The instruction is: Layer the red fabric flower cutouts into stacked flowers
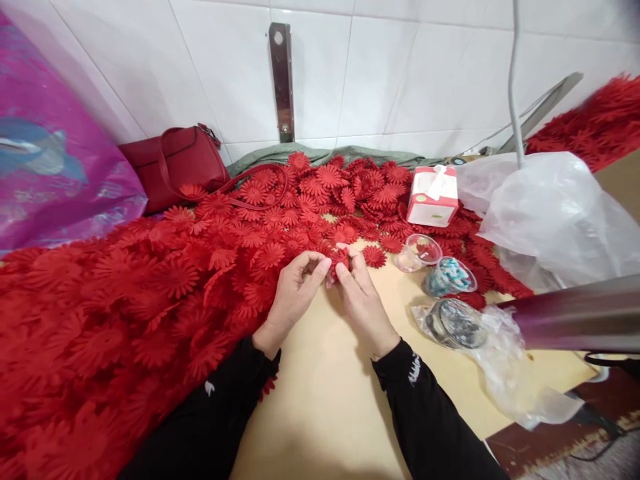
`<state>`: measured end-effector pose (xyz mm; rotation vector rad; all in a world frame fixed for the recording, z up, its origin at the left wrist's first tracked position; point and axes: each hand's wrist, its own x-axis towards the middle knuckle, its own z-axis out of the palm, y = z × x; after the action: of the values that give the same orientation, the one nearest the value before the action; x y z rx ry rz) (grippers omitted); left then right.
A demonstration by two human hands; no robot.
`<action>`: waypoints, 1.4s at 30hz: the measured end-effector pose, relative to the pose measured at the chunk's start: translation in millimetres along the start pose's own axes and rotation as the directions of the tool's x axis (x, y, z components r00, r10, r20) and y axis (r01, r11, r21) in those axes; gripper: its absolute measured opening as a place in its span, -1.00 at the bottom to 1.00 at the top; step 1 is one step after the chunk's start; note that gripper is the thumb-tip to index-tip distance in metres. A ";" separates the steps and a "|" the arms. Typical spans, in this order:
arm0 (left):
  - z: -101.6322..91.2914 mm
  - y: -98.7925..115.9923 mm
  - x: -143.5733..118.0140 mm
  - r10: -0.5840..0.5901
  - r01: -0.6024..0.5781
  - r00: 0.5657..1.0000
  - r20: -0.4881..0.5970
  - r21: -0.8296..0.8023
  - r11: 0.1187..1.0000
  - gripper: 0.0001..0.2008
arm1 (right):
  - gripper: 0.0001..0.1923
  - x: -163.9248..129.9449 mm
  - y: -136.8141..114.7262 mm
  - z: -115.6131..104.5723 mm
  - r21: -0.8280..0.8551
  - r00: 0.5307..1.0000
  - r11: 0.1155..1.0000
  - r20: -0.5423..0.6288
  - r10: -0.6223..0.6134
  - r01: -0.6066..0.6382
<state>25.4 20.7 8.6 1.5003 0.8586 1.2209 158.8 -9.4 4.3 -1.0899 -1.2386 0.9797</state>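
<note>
Over the bare strip of table, my two hands meet at a small red fabric flower. My right hand pinches it between thumb and fingers. My left hand is closed too, its thumb and fingertips pressed at the flower's left side; the fingers partly hide what they grip. A large heap of red flower pieces spreads to the left and behind the hands. One single flower lies flat just right of my right hand.
To the right stand a tissue box, a clear plastic cup, a cup of blue-and-white bits, a bagged round container and a metallic cylinder. A red handbag and purple bag sit at the left, against the tiled wall.
</note>
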 end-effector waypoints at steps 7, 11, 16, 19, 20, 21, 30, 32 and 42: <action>-3.2 -4.7 0.4 0.006 0.002 0.998 -0.057 0.147 0.989 -0.76 | -0.78 -1.0 2.5 -1.8 -0.251 0.994 0.966 -0.081 -0.077 0.055; -2.5 -7.1 0.2 0.024 -0.017 0.999 -0.045 0.146 0.989 -0.77 | -0.78 0.9 2.3 -6.0 -0.384 0.992 0.922 -0.090 -0.087 0.046; -1.5 -7.3 -0.8 -0.004 0.008 0.999 -0.032 0.124 0.992 -0.72 | -0.69 1.3 2.2 -7.3 -0.482 0.990 0.875 -0.099 -0.099 0.039; -1.9 -8.0 0.1 -0.034 0.036 0.999 -0.032 0.059 0.998 -0.72 | -0.73 1.2 3.0 -6.7 -0.442 0.988 0.890 -0.054 -0.148 0.109; -2.2 -8.5 0.8 -0.037 0.038 0.999 -0.034 0.030 0.999 -0.73 | -0.74 1.3 3.4 -6.8 -0.429 0.983 0.891 -0.035 -0.179 0.146; -2.5 -9.2 1.7 -0.040 0.039 0.999 -0.038 -0.005 0.999 -0.74 | -0.73 1.4 3.8 -7.2 -0.423 0.978 0.888 -0.020 -0.209 0.181; -4.4 -13.9 7.1 -0.223 0.213 0.975 -0.008 -0.255 0.943 -0.64 | -0.39 4.0 9.1 -12.2 -0.174 0.988 0.974 -0.015 -0.153 0.148; -4.7 -14.8 7.0 -0.256 0.249 0.967 0.012 -0.284 0.926 -0.64 | -0.30 4.9 9.3 -11.7 -0.073 0.992 0.991 -0.064 -0.113 0.108; -4.4 -15.4 6.4 -0.236 0.225 0.972 -0.017 -0.246 0.943 -0.77 | -0.68 5.6 6.5 -21.4 -0.387 0.946 0.901 -0.167 -0.277 0.196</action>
<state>23.5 31.9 -4.4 1.1449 0.8557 1.1445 180.7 -4.5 -0.9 -1.2590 -1.3654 0.4347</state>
